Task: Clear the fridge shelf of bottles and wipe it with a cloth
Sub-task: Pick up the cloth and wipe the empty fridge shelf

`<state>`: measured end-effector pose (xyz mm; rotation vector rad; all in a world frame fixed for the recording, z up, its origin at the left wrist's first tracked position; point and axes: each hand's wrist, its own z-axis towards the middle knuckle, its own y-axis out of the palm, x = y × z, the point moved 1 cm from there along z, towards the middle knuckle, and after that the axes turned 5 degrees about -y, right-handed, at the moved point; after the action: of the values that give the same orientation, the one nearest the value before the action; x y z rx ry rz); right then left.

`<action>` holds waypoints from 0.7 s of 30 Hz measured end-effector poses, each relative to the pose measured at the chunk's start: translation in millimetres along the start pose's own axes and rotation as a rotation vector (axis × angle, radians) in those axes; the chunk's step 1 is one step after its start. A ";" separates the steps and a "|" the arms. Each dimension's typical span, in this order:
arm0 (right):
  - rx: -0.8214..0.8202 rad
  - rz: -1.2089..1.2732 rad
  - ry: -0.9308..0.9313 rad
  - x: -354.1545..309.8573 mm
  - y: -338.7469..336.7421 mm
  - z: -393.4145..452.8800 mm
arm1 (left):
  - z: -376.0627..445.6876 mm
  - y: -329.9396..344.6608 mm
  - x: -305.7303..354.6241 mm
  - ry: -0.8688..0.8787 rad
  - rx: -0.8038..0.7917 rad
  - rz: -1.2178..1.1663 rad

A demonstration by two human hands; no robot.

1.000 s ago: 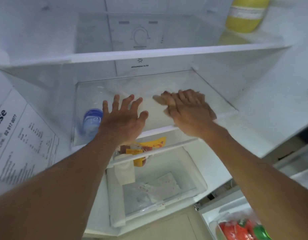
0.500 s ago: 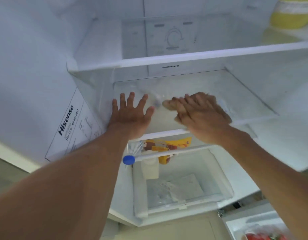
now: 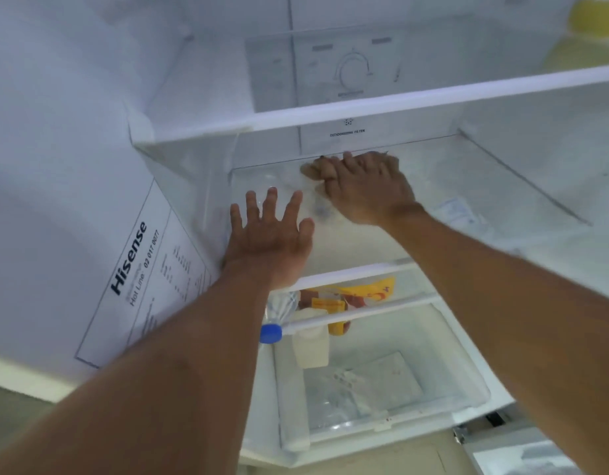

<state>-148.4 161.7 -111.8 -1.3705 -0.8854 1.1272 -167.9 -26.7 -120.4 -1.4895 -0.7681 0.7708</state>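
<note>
The glass fridge shelf (image 3: 484, 186) spans the middle of the head view, with no bottle standing on it. My right hand (image 3: 366, 188) lies palm down far back on the shelf, pressing a pale cloth (image 3: 309, 171) whose edge peeks out beyond the fingertips. My left hand (image 3: 272, 240) rests flat at the shelf's front left with its fingers spread and nothing in it. A clear bottle with a blue cap (image 3: 273, 318) lies on its side on the level below, under the left wrist.
The upper shelf's white rim (image 3: 399, 104) overhangs the hands. A yellow container (image 3: 594, 15) stands at the top right. Below are a yellow packet (image 3: 368, 293), a small white bottle (image 3: 311, 344) and a clear drawer (image 3: 382, 389). The left fridge wall bears a label (image 3: 141, 275).
My right hand has slid with the cloth from the shelf's front middle toward the back wall. My left hand stays flat on the front left. The camera has swung left.
</note>
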 end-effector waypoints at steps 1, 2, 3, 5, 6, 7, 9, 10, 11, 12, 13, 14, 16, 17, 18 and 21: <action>-0.009 0.034 0.014 -7.1 0.8 -21.2 | 1.6 0.4 0.2 0.032 -0.013 0.027; -0.001 0.049 0.011 -10.5 0.0 -47.9 | 3.0 1.8 -0.4 0.051 -0.024 0.057; 0.039 0.028 -0.033 -11.0 1.2 -77.6 | 3.5 2.4 -0.9 0.056 -0.029 0.076; 0.053 -0.036 -0.136 5.8 1.0 -123.4 | 2.5 1.7 -0.7 0.042 -0.027 0.064; 0.043 -0.076 -0.122 22.5 -3.1 -127.4 | 0.9 0.2 0.2 0.022 -0.021 0.039; 0.047 -0.121 -0.059 39.9 -8.3 -118.1 | -0.3 -0.9 0.5 0.000 -0.014 0.010; 0.023 -0.157 0.137 67.1 -18.7 -74.2 | -2.1 -1.9 1.6 -0.028 0.000 -0.038; -0.014 -0.128 0.237 73.5 -22.7 -46.6 | -2.4 -1.8 2.8 -0.032 0.008 -0.047; -0.055 -0.095 0.282 69.9 -24.6 -23.0 | -2.0 -1.0 3.4 -0.034 0.016 -0.049; -0.062 -0.081 0.273 60.7 -22.7 -5.8 | -1.4 -0.4 3.4 -0.037 0.022 -0.049; -0.031 -0.090 0.217 46.3 -19.0 4.3 | -0.3 0.1 3.1 -0.037 0.027 -0.049; -0.005 -0.105 0.130 27.6 -14.1 2.4 | 1.1 1.5 2.1 -0.033 0.024 -0.041; -0.001 -0.056 -0.013 -7.6 -4.3 -31.9 | 3.5 4.3 -1.0 -0.008 0.015 0.007; 0.002 -0.037 -0.067 -15.8 -4.4 -61.1 | 4.7 4.5 -1.1 0.020 0.013 0.042; 0.072 -0.035 -0.129 -16.0 -3.5 -91.9 | 5.5 5.1 -1.2 0.038 0.010 0.068; 0.126 -0.172 -0.166 32.9 -5.8 -151.1 | 7.0 4.7 -4.6 0.046 0.000 0.112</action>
<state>5.9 151.8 -118.5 -1.0881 -1.0140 1.1549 -176.1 -26.9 -125.3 -1.5556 -0.6546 0.8170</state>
